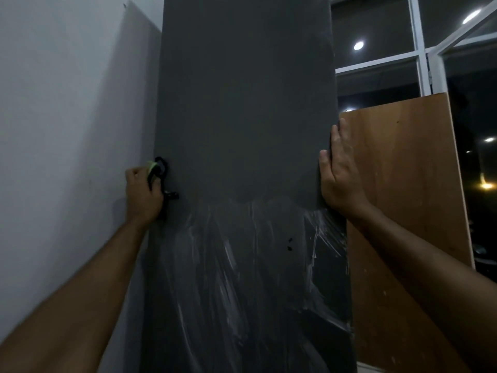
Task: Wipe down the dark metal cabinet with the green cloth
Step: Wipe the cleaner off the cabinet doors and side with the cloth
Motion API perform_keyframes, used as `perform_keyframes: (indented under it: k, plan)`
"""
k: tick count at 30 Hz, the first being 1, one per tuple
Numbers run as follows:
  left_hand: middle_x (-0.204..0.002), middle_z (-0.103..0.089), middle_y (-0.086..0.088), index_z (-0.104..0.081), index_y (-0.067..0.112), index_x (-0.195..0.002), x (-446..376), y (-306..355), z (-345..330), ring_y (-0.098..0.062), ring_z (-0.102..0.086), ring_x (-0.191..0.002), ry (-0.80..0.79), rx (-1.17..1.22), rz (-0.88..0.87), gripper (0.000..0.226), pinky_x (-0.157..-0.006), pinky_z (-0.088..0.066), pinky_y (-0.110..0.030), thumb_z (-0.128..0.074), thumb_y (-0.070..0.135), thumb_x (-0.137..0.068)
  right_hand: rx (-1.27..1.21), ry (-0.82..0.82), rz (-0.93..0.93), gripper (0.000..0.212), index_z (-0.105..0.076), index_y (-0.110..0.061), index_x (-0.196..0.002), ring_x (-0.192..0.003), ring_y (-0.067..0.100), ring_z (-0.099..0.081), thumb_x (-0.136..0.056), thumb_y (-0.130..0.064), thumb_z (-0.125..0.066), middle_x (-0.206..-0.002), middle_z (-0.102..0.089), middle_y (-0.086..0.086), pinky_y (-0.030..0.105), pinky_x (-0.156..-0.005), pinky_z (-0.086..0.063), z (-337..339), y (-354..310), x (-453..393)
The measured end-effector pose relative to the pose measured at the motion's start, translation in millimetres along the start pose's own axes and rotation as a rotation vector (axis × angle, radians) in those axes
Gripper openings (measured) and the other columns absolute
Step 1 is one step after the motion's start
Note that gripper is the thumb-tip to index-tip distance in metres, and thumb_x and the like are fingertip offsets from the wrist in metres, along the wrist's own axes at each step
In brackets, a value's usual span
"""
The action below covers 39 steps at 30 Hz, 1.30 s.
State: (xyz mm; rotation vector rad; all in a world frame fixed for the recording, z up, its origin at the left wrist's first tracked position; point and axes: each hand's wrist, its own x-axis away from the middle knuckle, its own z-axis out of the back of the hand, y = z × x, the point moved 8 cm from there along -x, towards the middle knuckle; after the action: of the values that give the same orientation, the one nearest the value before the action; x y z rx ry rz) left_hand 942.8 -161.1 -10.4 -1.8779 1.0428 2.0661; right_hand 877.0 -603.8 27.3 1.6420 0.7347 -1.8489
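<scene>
Dark metal cabinet [242, 117] stands upright between white wall [67, 103] and wooden board [403, 184]. Left hand [144, 195] curled round green cloth [151, 166] at black handle [161, 170], left edge. Right hand [340, 168] flat, fingers straight, bracing right edge. White smears [228, 265] cover lower panel. Risk: cloth snagging on handle; residue spreading, not lifting.

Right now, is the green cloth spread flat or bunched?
Bunched: only a small green wad shows, gripped in the left hand at the cabinet's left edge.
</scene>
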Motion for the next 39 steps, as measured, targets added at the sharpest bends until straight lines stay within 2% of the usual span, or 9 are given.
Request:
perform_keyframes:
  k: [6,8,13,19,21,26,33,36,39]
  plan:
    - [-0.146,-0.043,-0.007,-0.056,0.008,-0.144,150,37,-27,-0.016,-0.039,-0.142,-0.220,0.029,-0.411,0.044,-0.123,-0.028,-0.029,-0.051,0.018,-0.102,-0.033,-0.029,0.000,0.063,-0.001,-0.010,-0.161,-0.156,0.012,0.011,-0.109,-0.034,-0.026,-0.170,0.009,0.003,0.046,-0.128,-0.005,1,1,0]
    - [-0.144,-0.042,-0.003,-0.056,0.008,-0.142,160,9,-15,-0.022,-0.042,-0.140,-0.208,0.033,-0.342,0.043,-0.122,-0.029,-0.028,-0.051,0.014,-0.100,-0.041,-0.042,0.005,0.063,0.000,-0.010,-0.161,-0.156,0.014,0.011,-0.109,-0.034,-0.026,-0.170,0.010,0.003,0.048,-0.128,-0.005,1,2,-1]
    - [-0.133,-0.044,-0.031,-0.053,-0.007,-0.141,71,6,-6,-0.045,-0.050,-0.128,-0.014,0.062,-0.020,0.042,-0.120,-0.034,-0.042,-0.056,-0.009,-0.098,-0.142,-0.042,-0.012,0.062,-0.004,-0.013,-0.162,-0.156,0.011,0.005,-0.108,-0.039,-0.024,-0.171,0.004,0.000,0.049,-0.128,-0.008,3,2,-1]
    - [-0.149,-0.041,-0.003,-0.053,0.011,-0.147,169,53,-38,-0.019,-0.041,-0.141,-0.235,0.018,-0.417,0.047,-0.121,-0.030,-0.029,-0.049,0.025,-0.103,-0.182,-0.021,-0.012,0.061,-0.007,-0.015,-0.162,-0.156,0.008,0.002,-0.109,-0.038,-0.025,-0.171,0.001,-0.002,0.049,-0.128,-0.010,3,7,1]
    - [-0.149,-0.042,-0.001,-0.055,0.010,-0.144,188,24,-26,-0.020,-0.041,-0.139,-0.242,-0.004,-0.401,0.045,-0.120,-0.033,-0.032,-0.048,0.026,-0.102,-0.176,-0.015,-0.010,0.061,-0.007,-0.015,-0.162,-0.156,0.008,0.001,-0.109,-0.040,-0.025,-0.171,0.001,-0.003,0.049,-0.127,-0.012,1,9,2]
    - [-0.134,-0.048,-0.033,-0.055,-0.008,-0.139,100,15,-8,-0.049,-0.050,-0.128,-0.018,-0.016,-0.076,0.040,-0.117,-0.037,-0.051,-0.056,-0.007,-0.099,-0.143,0.021,0.000,0.061,-0.008,-0.016,-0.162,-0.156,0.008,0.000,-0.109,-0.043,-0.025,-0.171,0.001,-0.002,0.049,-0.127,-0.012,0,8,1]
    - [-0.146,-0.041,-0.006,-0.053,0.020,-0.148,193,116,-63,-0.019,-0.042,-0.139,-0.290,0.069,-0.509,0.045,-0.119,-0.034,-0.030,-0.054,0.024,-0.103,-0.179,0.010,-0.015,0.061,-0.009,-0.014,-0.162,-0.156,0.006,0.000,-0.109,-0.041,-0.025,-0.171,0.000,-0.002,0.045,-0.128,-0.011,2,7,1]
    - [-0.140,-0.045,-0.012,-0.059,0.010,-0.141,194,85,-45,-0.031,-0.048,-0.133,-0.282,0.046,-0.448,0.043,-0.115,-0.039,-0.037,-0.052,0.024,-0.101,-0.210,0.009,-0.021,0.058,-0.009,-0.010,-0.161,-0.156,0.009,0.000,-0.111,-0.032,-0.027,-0.171,-0.001,0.002,0.043,-0.128,-0.010,4,1,3]
    - [-0.136,-0.048,-0.024,-0.061,-0.003,-0.135,131,95,-35,-0.043,-0.052,-0.129,-0.081,0.058,-0.256,0.037,-0.116,-0.039,-0.042,-0.057,0.006,-0.099,-0.304,0.002,-0.039,0.058,-0.007,-0.010,-0.162,-0.156,0.013,-0.006,-0.111,-0.028,-0.029,-0.170,-0.004,0.004,0.045,-0.127,-0.014,8,-5,6]
